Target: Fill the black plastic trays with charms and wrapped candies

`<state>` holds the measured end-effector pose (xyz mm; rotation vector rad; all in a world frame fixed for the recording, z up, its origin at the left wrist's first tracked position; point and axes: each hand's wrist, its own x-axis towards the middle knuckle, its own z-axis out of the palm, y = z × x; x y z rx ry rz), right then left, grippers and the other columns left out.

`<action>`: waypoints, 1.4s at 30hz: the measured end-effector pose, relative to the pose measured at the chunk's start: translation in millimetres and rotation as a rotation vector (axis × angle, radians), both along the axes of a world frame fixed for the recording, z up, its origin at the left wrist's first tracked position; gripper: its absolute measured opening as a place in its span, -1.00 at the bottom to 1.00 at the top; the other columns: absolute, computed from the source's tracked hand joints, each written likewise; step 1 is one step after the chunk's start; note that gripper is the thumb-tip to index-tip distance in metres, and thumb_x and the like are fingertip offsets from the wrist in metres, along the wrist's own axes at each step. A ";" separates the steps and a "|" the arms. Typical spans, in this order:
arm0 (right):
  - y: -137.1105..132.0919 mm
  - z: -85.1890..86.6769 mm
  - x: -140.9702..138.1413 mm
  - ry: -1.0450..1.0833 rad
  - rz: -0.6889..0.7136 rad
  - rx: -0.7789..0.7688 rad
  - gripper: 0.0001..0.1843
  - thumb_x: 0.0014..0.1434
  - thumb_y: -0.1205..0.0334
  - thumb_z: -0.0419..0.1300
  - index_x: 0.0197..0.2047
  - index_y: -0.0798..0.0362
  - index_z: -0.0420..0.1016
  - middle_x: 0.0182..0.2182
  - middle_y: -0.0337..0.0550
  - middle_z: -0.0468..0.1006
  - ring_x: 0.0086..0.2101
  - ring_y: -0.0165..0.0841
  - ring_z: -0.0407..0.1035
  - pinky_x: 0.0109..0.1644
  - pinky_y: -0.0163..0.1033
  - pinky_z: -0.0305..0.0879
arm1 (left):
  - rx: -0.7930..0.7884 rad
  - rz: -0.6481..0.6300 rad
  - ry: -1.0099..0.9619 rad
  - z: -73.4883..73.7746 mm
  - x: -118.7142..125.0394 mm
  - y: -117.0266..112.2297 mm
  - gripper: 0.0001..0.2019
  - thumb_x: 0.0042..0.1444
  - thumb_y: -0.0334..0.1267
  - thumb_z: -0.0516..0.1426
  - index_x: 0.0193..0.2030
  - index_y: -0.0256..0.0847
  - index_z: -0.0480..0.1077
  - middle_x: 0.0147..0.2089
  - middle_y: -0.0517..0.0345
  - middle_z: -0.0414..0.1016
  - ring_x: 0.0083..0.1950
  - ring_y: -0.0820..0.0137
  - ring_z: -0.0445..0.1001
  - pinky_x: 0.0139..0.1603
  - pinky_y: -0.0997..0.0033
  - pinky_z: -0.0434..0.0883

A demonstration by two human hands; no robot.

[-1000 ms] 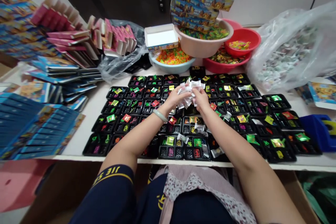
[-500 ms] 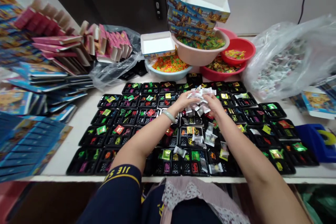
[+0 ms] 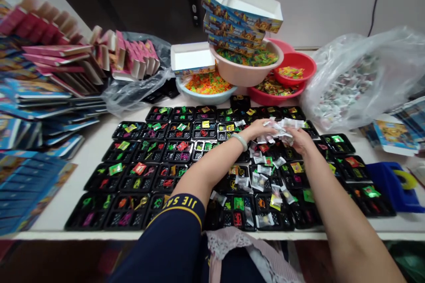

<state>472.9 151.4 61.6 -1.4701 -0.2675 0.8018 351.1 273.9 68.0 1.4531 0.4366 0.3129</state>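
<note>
My left hand and my right hand are cupped around a heap of small white-wrapped packets, above the right middle of the tray rows. Both hands are closed on this heap, and the packets hide some fingertips. A pale bangle circles my left wrist. Beneath and in front of the hands, loose packets lie scattered over the black compartment trays. In these trays are small coloured plastic toys and shiny sachets, such as a red sachet. My forearms cover some trays.
Basins of coloured pieces, among them a pink basin and a blue basin, stand behind the trays. A clear bag of white packets sits at right, near a blue tape dispenser. Boxes crowd the left.
Both hands have moved to the right over the trays with the heap of packets. More loose packets now lie on the trays in the middle. The view has shifted slightly.
</note>
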 end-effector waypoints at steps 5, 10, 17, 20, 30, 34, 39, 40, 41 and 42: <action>-9.2 6.5 -8.6 -0.085 0.038 -0.002 -0.70 -0.35 0.18 0.35 -0.43 -0.06 0.46 -0.39 -0.05 0.55 -0.49 -0.18 0.47 -0.60 -0.18 0.39 | 0.034 -0.037 -0.004 7.5 -15.4 -4.1 -0.59 -0.21 -0.33 0.33 -0.12 -0.26 0.49 -0.26 0.15 0.50 -0.27 0.44 0.41 -0.13 0.41 0.36; 15.9 19.9 -57.5 -0.122 0.145 0.082 -0.76 -0.33 0.18 0.40 -0.49 -0.14 0.50 -0.26 0.13 0.54 -0.33 -0.01 0.50 -0.53 -0.11 0.41 | 0.073 -0.056 -0.035 36.3 -89.5 11.1 -0.50 -0.19 -0.23 0.32 -0.02 -0.24 0.46 -0.19 0.11 0.49 -0.23 0.38 0.43 -0.13 0.36 0.37; 103.1 32.7 -193.5 0.049 0.351 0.165 -0.59 -0.30 0.18 0.43 -0.33 0.05 0.44 -0.48 -0.16 0.56 -0.51 -0.29 0.47 -0.45 -0.18 0.51 | 0.075 0.161 -0.018 54.7 -237.8 62.5 -0.50 -0.22 -0.27 0.33 -0.06 -0.31 0.44 -0.27 0.09 0.49 -0.34 0.48 0.41 -0.22 0.41 0.36; 141.6 36.3 -248.2 0.131 0.457 0.135 -0.63 -0.16 0.23 0.37 -0.23 0.05 0.45 -0.52 -0.24 0.55 -0.56 -0.37 0.44 -0.46 -0.25 0.47 | 0.054 0.227 -0.011 52.6 -292.1 87.5 -0.54 -0.24 -0.29 0.33 -0.12 -0.32 0.44 -0.30 0.13 0.49 -0.35 0.49 0.43 -0.28 0.48 0.35; 196.4 14.4 -337.2 0.196 0.629 -0.014 -0.75 0.00 0.30 0.25 -0.18 0.01 0.45 -0.57 -0.35 0.50 -0.60 -0.46 0.37 -0.52 -0.36 0.35 | 0.007 0.325 0.176 37.8 -399.4 136.8 -0.60 -0.23 -0.29 0.32 -0.17 -0.29 0.43 -0.40 0.22 0.47 -0.52 0.55 0.37 -0.48 0.54 0.30; 191.0 10.5 -318.8 0.194 0.690 -0.023 -0.80 -0.03 0.22 0.27 -0.28 0.01 0.41 -0.56 -0.34 0.49 -0.61 -0.47 0.34 -0.55 -0.37 0.30 | -0.006 0.402 0.155 33.6 -418.7 148.5 -0.58 -0.23 -0.28 0.32 -0.15 -0.29 0.43 -0.34 0.17 0.49 -0.47 0.53 0.40 -0.45 0.55 0.31; 163.3 12.9 -287.4 0.033 0.816 -0.027 -0.65 -0.11 0.06 0.34 -0.24 0.01 0.44 -0.52 -0.26 0.51 -0.59 -0.46 0.33 -0.54 -0.34 0.29 | 0.026 0.522 0.175 41.0 -450.9 147.9 -0.56 -0.20 -0.23 0.32 -0.12 -0.29 0.41 -0.31 0.14 0.48 -0.42 0.50 0.42 -0.41 0.52 0.33; 154.1 12.2 -283.6 -0.032 0.843 -0.054 -0.62 -0.11 0.03 0.33 -0.21 0.01 0.45 -0.49 -0.24 0.52 -0.57 -0.43 0.35 -0.51 -0.31 0.31 | 0.042 0.535 0.185 42.5 -457.5 144.8 -0.56 -0.18 -0.21 0.32 -0.12 -0.28 0.41 -0.30 0.14 0.48 -0.40 0.49 0.42 -0.38 0.51 0.34; 143.9 10.9 -280.9 -0.122 0.877 -0.079 -0.60 -0.10 0.01 0.33 -0.19 -0.01 0.47 -0.46 -0.22 0.54 -0.52 -0.39 0.38 -0.46 -0.27 0.35 | 0.061 0.547 0.197 43.6 -464.1 140.9 -0.57 -0.17 -0.20 0.31 -0.12 -0.28 0.41 -0.30 0.14 0.49 -0.38 0.49 0.43 -0.35 0.50 0.35; 132.8 9.1 -279.3 -0.241 0.909 -0.085 -0.61 -0.09 -0.01 0.32 -0.19 -0.02 0.49 -0.41 -0.19 0.55 -0.46 -0.35 0.42 -0.38 -0.22 0.39 | 0.086 0.555 0.216 44.2 -470.6 136.6 -0.58 -0.16 -0.19 0.31 -0.12 -0.28 0.41 -0.29 0.14 0.49 -0.35 0.48 0.43 -0.32 0.49 0.36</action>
